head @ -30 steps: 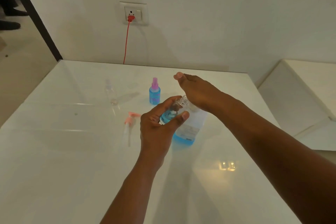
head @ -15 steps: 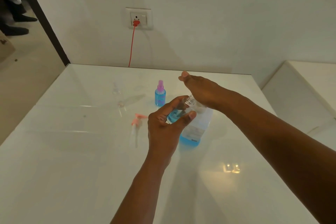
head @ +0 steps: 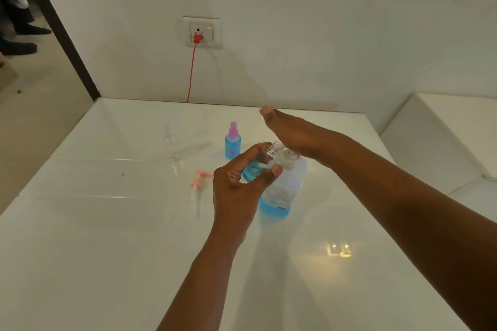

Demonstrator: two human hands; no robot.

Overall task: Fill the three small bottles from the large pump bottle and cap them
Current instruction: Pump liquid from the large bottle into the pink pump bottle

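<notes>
Head view: second fill underway — left hand (head: 236, 191) gripped small clear blue-filled bottle (head: 254, 169); right hand (head: 293, 131) flat, fingers straight, pressing large clear pump bottle (head: 285, 185) at 3 o'clock — capping due next.

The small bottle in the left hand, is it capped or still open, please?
Open: the small bottle shows a bare threaded neck, no cap, gripped by the left hand.

Two bare forearms, sleeveless to the frame edge, no rings or watch.
</notes>
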